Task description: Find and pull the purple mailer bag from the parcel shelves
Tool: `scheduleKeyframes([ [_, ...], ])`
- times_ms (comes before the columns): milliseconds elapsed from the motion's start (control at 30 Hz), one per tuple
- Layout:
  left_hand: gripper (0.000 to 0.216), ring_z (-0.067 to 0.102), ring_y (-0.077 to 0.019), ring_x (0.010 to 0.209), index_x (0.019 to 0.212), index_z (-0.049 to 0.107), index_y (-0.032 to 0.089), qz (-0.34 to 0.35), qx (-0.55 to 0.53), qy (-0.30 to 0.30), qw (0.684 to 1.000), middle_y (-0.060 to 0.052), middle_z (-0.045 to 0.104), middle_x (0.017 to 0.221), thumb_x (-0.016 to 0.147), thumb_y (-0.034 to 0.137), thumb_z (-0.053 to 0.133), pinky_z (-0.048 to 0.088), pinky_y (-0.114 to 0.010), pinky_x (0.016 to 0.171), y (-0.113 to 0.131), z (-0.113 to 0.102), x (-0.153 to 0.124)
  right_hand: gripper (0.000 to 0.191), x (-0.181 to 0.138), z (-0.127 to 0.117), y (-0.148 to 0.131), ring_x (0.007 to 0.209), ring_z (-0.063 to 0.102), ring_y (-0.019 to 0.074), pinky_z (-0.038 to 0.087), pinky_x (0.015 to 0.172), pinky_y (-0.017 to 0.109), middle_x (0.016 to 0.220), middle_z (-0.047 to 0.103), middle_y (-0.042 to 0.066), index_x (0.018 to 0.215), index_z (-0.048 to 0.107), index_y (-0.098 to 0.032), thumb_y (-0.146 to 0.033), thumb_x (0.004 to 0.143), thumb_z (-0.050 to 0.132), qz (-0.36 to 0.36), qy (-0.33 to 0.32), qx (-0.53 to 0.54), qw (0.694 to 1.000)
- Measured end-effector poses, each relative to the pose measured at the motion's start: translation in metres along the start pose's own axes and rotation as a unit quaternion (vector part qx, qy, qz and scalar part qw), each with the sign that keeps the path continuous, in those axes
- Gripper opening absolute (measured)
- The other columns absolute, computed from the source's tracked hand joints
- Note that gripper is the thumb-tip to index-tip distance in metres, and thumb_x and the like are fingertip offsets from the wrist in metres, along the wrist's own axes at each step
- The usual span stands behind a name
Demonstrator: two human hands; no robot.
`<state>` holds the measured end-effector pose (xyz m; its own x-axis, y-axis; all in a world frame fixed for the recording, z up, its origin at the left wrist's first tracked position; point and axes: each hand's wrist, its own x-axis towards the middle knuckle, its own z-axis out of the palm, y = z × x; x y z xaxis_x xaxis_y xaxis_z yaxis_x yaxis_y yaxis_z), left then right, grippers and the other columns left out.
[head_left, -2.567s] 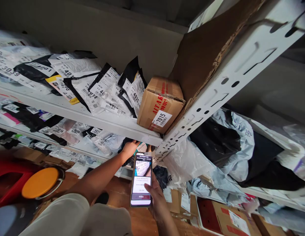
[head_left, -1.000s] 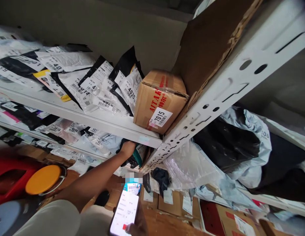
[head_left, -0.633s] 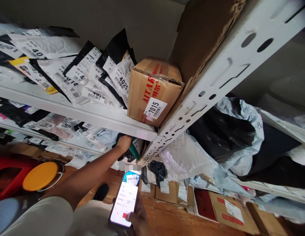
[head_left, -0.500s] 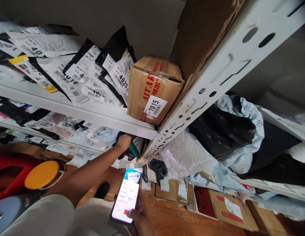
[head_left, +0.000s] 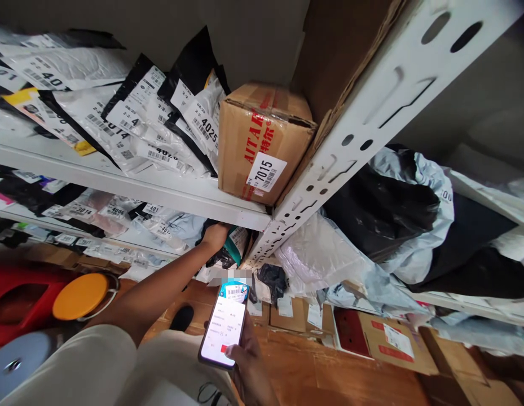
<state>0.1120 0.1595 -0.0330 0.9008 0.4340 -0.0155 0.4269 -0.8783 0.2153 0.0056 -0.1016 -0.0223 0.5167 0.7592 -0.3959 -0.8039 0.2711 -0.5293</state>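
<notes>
My right hand (head_left: 248, 361) holds a smartphone (head_left: 225, 330) with its lit screen facing up. The thumb lies on a red button low on the screen, and a barcode shows near the top. My left arm stretches to the lower shelf, where my left hand (head_left: 216, 235) reaches in under the upper shelf board. Its fingers are hidden among the parcels. Touching or close beside it are a green and black parcel (head_left: 234, 245) with a white label and a crumpled black plastic bag (head_left: 221, 258).
Above stands a brown carton (head_left: 265, 149) labelled 7015, beside several labelled mailer bags (head_left: 160, 127). A perforated white post (head_left: 350, 141) divides the shelves. Large plastic-wrapped parcels (head_left: 384, 214) fill the right side. At lower left are a yellow round lid (head_left: 80, 296) and a red plastic object (head_left: 29, 287).
The view has shifted slightly. The phone sits a little further right in the picture, still in my right hand. My left hand stays at the green and black parcel.
</notes>
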Motion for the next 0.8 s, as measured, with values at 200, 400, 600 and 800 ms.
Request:
scheduleKeyframes([
  [200,0.035,0.058,-0.0206,0.1,0.115,0.054,0.014,0.0,-0.001,-0.002,1.0,-0.011,0.059,0.115,0.087,0.036,0.05,0.049,-0.043,0.087,0.001,-0.001,-0.001,0.089,0.001,0.001,0.006,0.091,0.065,0.0241,0.048,0.078,0.038,0.108,0.07,0.007,0.128,0.032,-0.027,-0.012,0.05,0.071,-0.011,-0.001,-0.002,1.0],
  [400,0.032,0.058,-0.0198,0.099,0.114,0.055,0.015,-0.001,-0.006,-0.002,1.0,-0.009,0.059,0.114,0.088,0.033,0.05,0.05,-0.042,0.086,0.002,-0.004,-0.002,0.096,-0.004,0.015,0.001,0.089,0.066,0.0235,0.047,0.076,0.037,0.103,0.071,0.007,0.133,0.019,-0.027,-0.011,0.051,0.068,0.035,-0.032,0.022,0.999],
  [600,0.033,0.058,-0.0201,0.099,0.114,0.055,0.015,-0.008,-0.011,-0.007,1.0,-0.01,0.059,0.114,0.087,0.034,0.05,0.049,-0.043,0.086,0.003,-0.004,-0.002,0.106,-0.004,0.016,0.002,0.089,0.066,0.023,0.047,0.077,0.037,0.101,0.072,0.007,0.138,0.005,-0.026,-0.006,0.052,0.062,0.034,-0.05,0.028,0.998],
  [800,0.034,0.059,-0.0203,0.098,0.114,0.055,0.015,-0.016,-0.02,-0.008,1.0,-0.01,0.06,0.113,0.087,0.035,0.05,0.049,-0.043,0.086,0.004,-0.006,-0.004,0.109,-0.004,0.014,0.003,0.087,0.064,0.0224,0.046,0.073,0.035,0.106,0.07,0.009,0.138,0.005,-0.025,-0.007,0.051,0.068,0.021,-0.043,0.05,0.998],
])
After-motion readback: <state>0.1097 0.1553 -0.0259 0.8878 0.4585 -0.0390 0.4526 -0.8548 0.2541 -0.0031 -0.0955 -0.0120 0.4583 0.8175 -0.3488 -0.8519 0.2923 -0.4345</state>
